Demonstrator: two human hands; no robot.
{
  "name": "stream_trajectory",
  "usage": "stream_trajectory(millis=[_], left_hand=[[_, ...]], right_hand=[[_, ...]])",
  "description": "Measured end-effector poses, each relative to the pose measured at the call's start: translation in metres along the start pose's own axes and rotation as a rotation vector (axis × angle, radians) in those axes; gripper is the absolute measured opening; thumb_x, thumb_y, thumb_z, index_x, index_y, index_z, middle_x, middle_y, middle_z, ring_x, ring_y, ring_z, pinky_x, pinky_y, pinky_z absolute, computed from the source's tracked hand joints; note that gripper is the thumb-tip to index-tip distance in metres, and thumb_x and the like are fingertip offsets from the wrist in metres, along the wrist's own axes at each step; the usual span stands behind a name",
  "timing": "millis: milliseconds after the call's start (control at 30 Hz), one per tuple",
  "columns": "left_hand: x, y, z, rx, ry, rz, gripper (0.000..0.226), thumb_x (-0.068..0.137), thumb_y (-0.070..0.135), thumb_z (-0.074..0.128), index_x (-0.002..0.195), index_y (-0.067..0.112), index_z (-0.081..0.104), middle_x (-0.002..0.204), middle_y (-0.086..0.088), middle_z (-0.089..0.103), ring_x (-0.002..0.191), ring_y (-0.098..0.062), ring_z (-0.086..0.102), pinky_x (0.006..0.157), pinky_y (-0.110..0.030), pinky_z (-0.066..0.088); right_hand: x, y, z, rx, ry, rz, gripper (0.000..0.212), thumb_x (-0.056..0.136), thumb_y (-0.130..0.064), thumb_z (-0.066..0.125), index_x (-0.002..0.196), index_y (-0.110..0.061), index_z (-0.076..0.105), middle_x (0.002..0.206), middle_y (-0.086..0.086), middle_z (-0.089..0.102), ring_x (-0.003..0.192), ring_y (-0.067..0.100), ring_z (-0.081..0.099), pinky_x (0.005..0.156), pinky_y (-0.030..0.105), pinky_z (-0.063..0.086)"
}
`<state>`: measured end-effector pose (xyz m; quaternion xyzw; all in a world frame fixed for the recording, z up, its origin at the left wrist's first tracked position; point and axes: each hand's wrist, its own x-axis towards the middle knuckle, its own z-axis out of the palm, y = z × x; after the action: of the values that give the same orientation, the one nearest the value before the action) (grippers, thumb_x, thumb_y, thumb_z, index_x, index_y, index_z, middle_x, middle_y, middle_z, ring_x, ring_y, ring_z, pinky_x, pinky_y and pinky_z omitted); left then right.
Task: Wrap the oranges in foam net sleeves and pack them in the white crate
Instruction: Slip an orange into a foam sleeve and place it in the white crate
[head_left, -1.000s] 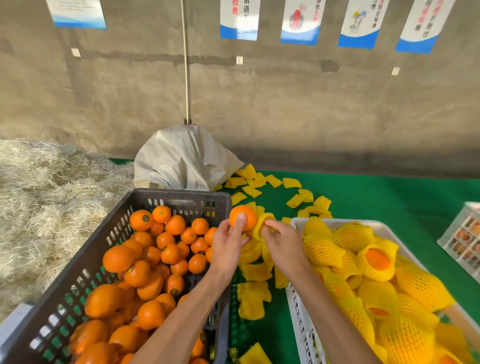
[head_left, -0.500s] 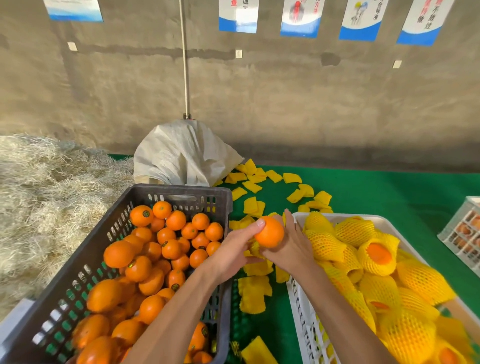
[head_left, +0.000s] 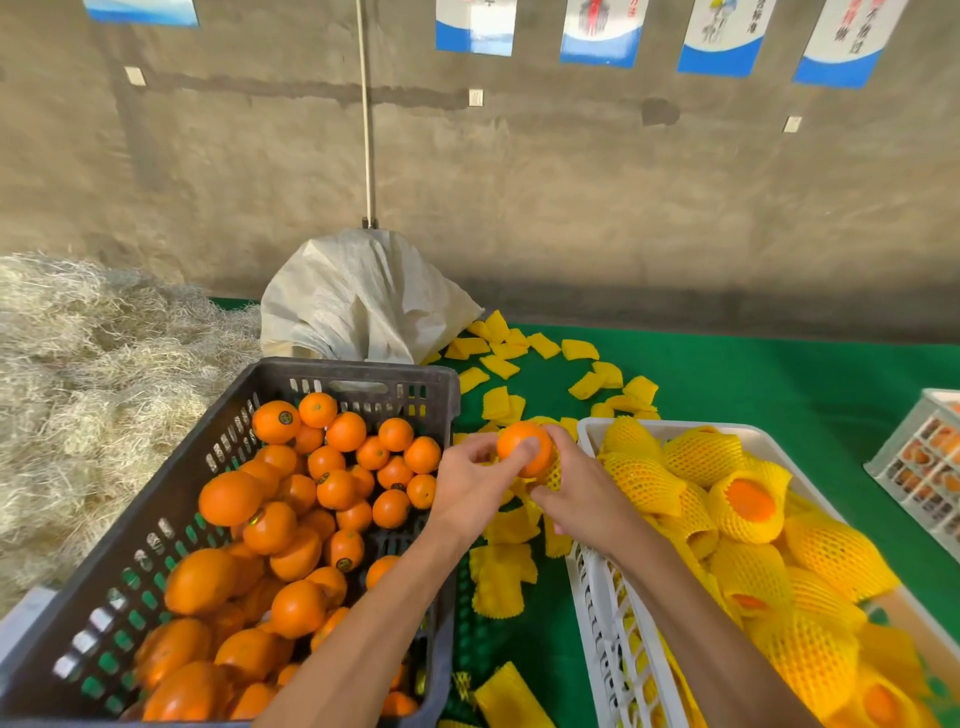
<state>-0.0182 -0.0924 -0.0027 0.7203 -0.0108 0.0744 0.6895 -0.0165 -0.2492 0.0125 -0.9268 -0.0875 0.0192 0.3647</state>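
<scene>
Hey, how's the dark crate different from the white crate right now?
The dark crate holds bare oranges, unwrapped; the white crate holds oranges already in yellow foam net sleeves. The dark crate sits to the person's left, the white crate to the right, with loose sleeves on the green mat between them. Both are slotted plastic and well filled.

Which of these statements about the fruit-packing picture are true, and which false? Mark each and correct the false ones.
1. Both hands hold one orange. True.
2. The white crate is empty. False: it holds oranges in yellow net sleeves.
3. The dark crate holds bare oranges. True.
4. The held orange is fully covered by its foam sleeve. False: most of it shows bare.
5. Loose sleeves lie on a green surface. True.
</scene>
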Motion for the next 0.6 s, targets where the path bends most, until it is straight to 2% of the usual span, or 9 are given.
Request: stream_trajectory(millis=[100, 200, 300, 367, 433, 500, 533, 600], left_hand=[[0.0, -0.005, 0.002, 0.302, 0.089, 0.148, 0.038, 0.078, 0.053, 0.08, 0.102, 0.024, 0.075, 0.11, 0.009, 0.061, 0.101, -0.007, 0.06, 0.083, -0.02, 0.051], [0.003, -0.012, 0.005, 0.569, 0.08, 0.192, 0.055, 0.083, 0.05, 0.078, 0.125, 0.016, 0.067, 0.132, 0.001, 0.048, 0.122, -0.016, 0.051, 0.1, -0.034, 0.05], [0.002, -0.016, 0.008, 0.598, 0.085, 0.183, 0.061, 0.088, 0.054, 0.072, 0.136, 0.019, 0.058, 0.142, -0.001, 0.043, 0.127, -0.021, 0.049, 0.102, -0.042, 0.05], [0.002, -0.017, 0.007, 0.556, 0.07, 0.186, 0.055, 0.091, 0.054, 0.069, 0.135, 0.025, 0.055, 0.137, 0.002, 0.049, 0.12, -0.019, 0.055, 0.096, -0.043, 0.054], [0.002, -0.016, 0.005, 0.442, 0.039, 0.21, 0.042, 0.094, 0.05, 0.069, 0.127, 0.029, 0.056, 0.122, 0.006, 0.06, 0.106, -0.016, 0.06, 0.087, -0.042, 0.056], [0.001, -0.012, 0.002, 0.271, 0.031, 0.213, 0.031, 0.094, 0.044, 0.071, 0.119, 0.033, 0.055, 0.104, 0.013, 0.065, 0.09, -0.009, 0.064, 0.073, -0.034, 0.057], [0.001, -0.011, 0.001, 0.192, 0.046, 0.202, 0.032, 0.094, 0.039, 0.073, 0.117, 0.034, 0.052, 0.097, 0.012, 0.064, 0.08, -0.006, 0.063, 0.064, -0.028, 0.055], [0.002, -0.01, 0.0, 0.08, 0.102, 0.15, 0.043, 0.093, 0.03, 0.075, 0.119, 0.032, 0.041, 0.091, 0.004, 0.06, 0.064, -0.006, 0.06, 0.052, -0.028, 0.053]], right_hand=[[-0.004, -0.002, 0.005, -0.169, 0.061, -0.052, 0.074, 0.096, -0.024, 0.062, 0.152, -0.043, 0.018, 0.103, 0.001, 0.068, 0.068, 0.018, 0.07, 0.066, 0.042, 0.061], [-0.004, -0.002, 0.01, -0.319, 0.139, -0.061, 0.082, 0.099, -0.026, 0.06, 0.156, -0.045, 0.005, 0.103, 0.002, 0.067, 0.076, 0.018, 0.061, 0.066, 0.036, 0.053], [-0.005, -0.003, 0.018, -0.381, 0.189, -0.085, 0.079, 0.102, -0.029, 0.055, 0.157, -0.045, 0.001, 0.106, 0.001, 0.068, 0.077, 0.017, 0.059, 0.063, 0.032, 0.049], [-0.006, 0.0, 0.021, -0.406, 0.202, -0.139, 0.075, 0.103, -0.031, 0.052, 0.157, -0.046, 0.002, 0.112, -0.002, 0.068, 0.085, 0.019, 0.063, 0.067, 0.036, 0.055], [-0.006, 0.006, 0.017, -0.377, 0.204, -0.229, 0.069, 0.104, -0.033, 0.049, 0.157, -0.05, 0.008, 0.123, -0.007, 0.066, 0.094, 0.017, 0.065, 0.074, 0.039, 0.059], [-0.009, 0.008, 0.01, -0.233, 0.188, -0.322, 0.06, 0.104, -0.038, 0.048, 0.155, -0.054, 0.019, 0.13, -0.019, 0.061, 0.1, 0.008, 0.063, 0.079, 0.033, 0.059], [-0.011, 0.007, 0.007, -0.115, 0.197, -0.361, 0.055, 0.104, -0.042, 0.048, 0.152, -0.056, 0.027, 0.127, -0.024, 0.06, 0.102, 0.006, 0.063, 0.08, 0.028, 0.058], [-0.014, 0.008, 0.003, 0.059, 0.272, -0.417, 0.048, 0.102, -0.043, 0.051, 0.147, -0.051, 0.037, 0.118, -0.024, 0.059, 0.108, 0.006, 0.062, 0.083, 0.024, 0.056]])
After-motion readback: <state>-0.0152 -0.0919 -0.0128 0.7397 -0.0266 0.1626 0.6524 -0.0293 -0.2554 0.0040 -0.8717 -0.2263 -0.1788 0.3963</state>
